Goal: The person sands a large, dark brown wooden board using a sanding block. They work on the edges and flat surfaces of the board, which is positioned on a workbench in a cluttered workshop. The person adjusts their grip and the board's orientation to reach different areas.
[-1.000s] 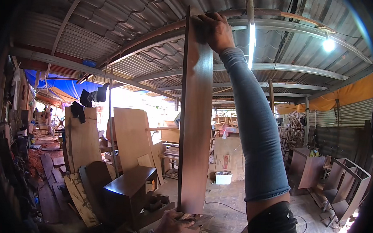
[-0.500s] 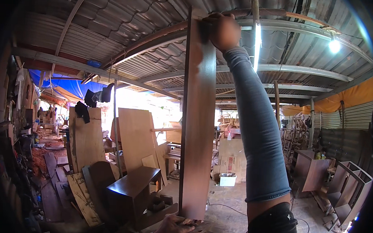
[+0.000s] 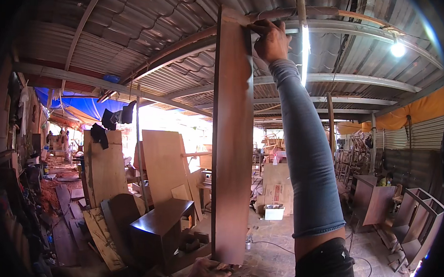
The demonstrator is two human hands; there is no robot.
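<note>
A long brown wooden board (image 3: 232,139) stands upright in front of me, its top end close to the roof. Below, my left hand (image 3: 206,272) is closed at the board's bottom end, partly in shadow and cut by the picture's lower edge. High up, my right hand (image 3: 274,40) is at the board's right edge near the top, arm raised in a grey sleeve. Its fingers are bent around something dark against the board, which I cannot make out. A darker, uneven patch shows on the board's face beside that edge.
Left of the board stands a dark glossy wooden cabinet (image 3: 161,225), with plywood sheets (image 3: 164,165) leaning behind it. A white bin (image 3: 274,212) is beyond. At right are brown furniture frames (image 3: 416,223) and a seated person (image 3: 386,180). A cable (image 3: 274,245) crosses the floor.
My right hand has shifted slightly right, from the board's face to its right edge. The board has moved a little left. My left hand stays at the bottom end.
</note>
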